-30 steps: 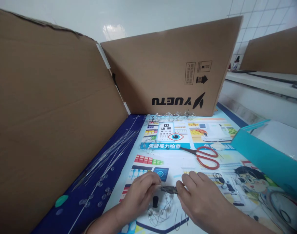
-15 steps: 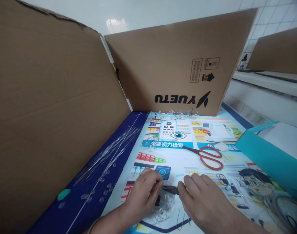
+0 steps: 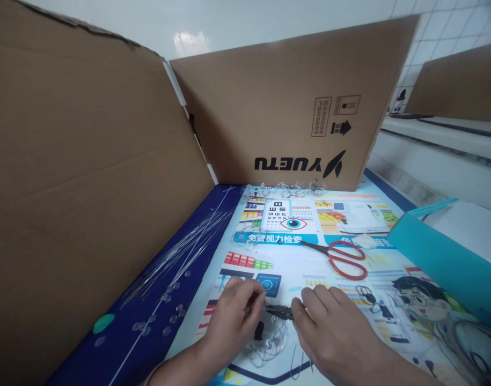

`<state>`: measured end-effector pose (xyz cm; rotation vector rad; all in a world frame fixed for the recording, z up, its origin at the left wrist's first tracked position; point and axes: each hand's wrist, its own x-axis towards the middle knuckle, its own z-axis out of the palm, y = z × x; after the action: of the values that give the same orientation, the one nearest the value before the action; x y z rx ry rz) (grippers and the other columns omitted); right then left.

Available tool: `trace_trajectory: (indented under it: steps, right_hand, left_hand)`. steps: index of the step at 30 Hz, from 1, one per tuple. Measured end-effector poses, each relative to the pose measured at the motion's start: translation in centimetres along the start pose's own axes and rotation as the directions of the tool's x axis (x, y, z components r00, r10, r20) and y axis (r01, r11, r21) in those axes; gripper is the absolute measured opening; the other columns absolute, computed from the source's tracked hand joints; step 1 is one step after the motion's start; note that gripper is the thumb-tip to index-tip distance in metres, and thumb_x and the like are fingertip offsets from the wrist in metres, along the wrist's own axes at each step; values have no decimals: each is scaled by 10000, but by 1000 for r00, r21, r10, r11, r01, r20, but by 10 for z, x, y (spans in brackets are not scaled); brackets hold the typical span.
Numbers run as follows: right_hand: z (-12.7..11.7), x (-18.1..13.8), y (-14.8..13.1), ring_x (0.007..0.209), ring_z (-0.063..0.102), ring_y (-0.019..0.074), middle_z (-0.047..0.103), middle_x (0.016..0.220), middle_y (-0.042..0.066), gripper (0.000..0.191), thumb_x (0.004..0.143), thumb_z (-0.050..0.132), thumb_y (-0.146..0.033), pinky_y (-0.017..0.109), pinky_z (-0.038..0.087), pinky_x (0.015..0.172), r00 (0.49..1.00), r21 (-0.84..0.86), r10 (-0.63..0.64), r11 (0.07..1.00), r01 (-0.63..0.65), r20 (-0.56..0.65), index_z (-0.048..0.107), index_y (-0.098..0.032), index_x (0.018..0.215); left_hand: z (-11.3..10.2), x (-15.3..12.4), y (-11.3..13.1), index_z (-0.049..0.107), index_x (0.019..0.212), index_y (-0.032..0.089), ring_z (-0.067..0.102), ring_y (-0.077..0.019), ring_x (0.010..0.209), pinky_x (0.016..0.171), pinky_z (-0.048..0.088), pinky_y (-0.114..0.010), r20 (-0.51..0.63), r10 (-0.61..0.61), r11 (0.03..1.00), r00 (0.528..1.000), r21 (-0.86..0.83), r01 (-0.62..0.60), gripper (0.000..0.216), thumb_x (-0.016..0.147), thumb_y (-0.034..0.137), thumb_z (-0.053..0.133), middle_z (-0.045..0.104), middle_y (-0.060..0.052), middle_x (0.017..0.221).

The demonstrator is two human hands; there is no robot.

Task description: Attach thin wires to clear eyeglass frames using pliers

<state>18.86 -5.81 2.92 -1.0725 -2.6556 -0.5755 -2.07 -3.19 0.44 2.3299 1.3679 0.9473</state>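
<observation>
My left hand (image 3: 235, 316) is curled into a pinch at the tip of small dark pliers (image 3: 280, 311), holding something too fine to make out. My right hand (image 3: 334, 327) is wrapped round the pliers' handles, jaws pointing left. Both hands hover low over a colourful printed mat (image 3: 350, 214). Beneath them lies a tangle of thin wire with clear beads (image 3: 269, 343) and a small black piece (image 3: 259, 330).
Red-handled scissors (image 3: 342, 257) lie on the mat behind my hands. A bundle of straight thin wires (image 3: 181, 252) and loose clear beads (image 3: 165, 316) lie at left on blue cloth. Cardboard walls (image 3: 88, 177) stand at left and behind. A teal box (image 3: 442, 257) sits at right.
My hands have stayed together over the wire tangle, shifting only slightly; the left fingers have closed in tighter at the pliers' tip. The camera view has tilted a little.
</observation>
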Motion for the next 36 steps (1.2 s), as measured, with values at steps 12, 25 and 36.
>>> trace_trajectory:
  steps: [12,25,36]
  right_hand:
    - [3,3,-2,724,426,200,516,837,48,229,735,566,-189,350,267,602,999,7,-3,1000,2,35,525,-146,956]
    - [9,6,3,729,425,190,501,817,28,189,744,598,-206,339,254,596,997,38,23,999,-26,75,511,-176,910]
    - [6,6,8,723,413,200,478,797,23,121,780,553,-183,345,247,576,994,27,-22,999,19,108,500,-177,888]
  left_hand:
    - [1,0,3,525,742,182,519,-159,643,587,405,-256,-41,-47,999,998,11,48,111,825,142,463,569,-5,659]
    - [1,-1,7,514,739,184,536,-165,674,611,401,-255,11,-116,993,993,31,115,132,840,159,431,579,-5,675]
    - [1,1,7,511,732,179,531,-164,661,596,394,-252,37,-132,991,991,11,132,145,849,180,426,574,-9,665]
